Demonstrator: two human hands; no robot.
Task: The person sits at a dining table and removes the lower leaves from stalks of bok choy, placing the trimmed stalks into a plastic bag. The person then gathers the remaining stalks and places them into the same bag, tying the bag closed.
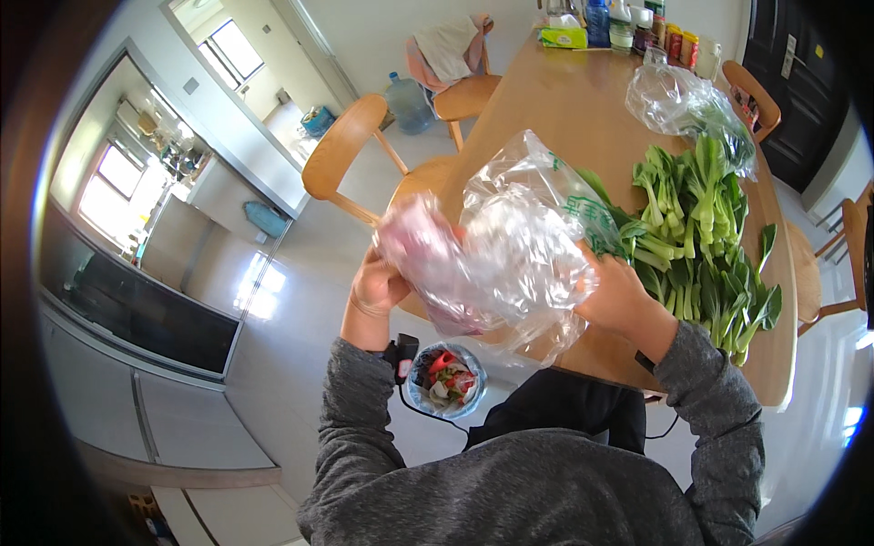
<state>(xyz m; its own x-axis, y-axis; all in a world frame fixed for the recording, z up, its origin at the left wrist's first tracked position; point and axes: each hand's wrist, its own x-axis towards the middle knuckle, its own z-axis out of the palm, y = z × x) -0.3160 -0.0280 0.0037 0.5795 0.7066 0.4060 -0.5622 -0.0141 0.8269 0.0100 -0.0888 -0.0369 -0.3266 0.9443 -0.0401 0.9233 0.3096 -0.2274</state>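
Note:
My left hand (pixel 379 281) grips a pinkish plastic bag (pixel 427 256), blurred by motion, in front of the table's near edge. A crumpled clear plastic bag (pixel 522 246) with green print is in my right hand (pixel 620 292), with some fingers hidden behind the film. The two bags overlap between my hands, and I cannot tell whether they are joined. Just beyond my right hand, leafy green vegetables (pixel 703 205) with pale stalks lie in a pile on the wooden table (pixel 560 102).
Another clear bag (pixel 666 99) with greens inside lies at the table's right side. Jars, bottles and a green tissue pack (pixel 563 37) stand at the far end. A lined waste bin (pixel 413 392) holding scraps is on the floor below my left hand. Wooden chairs (pixel 348 147) flank the table.

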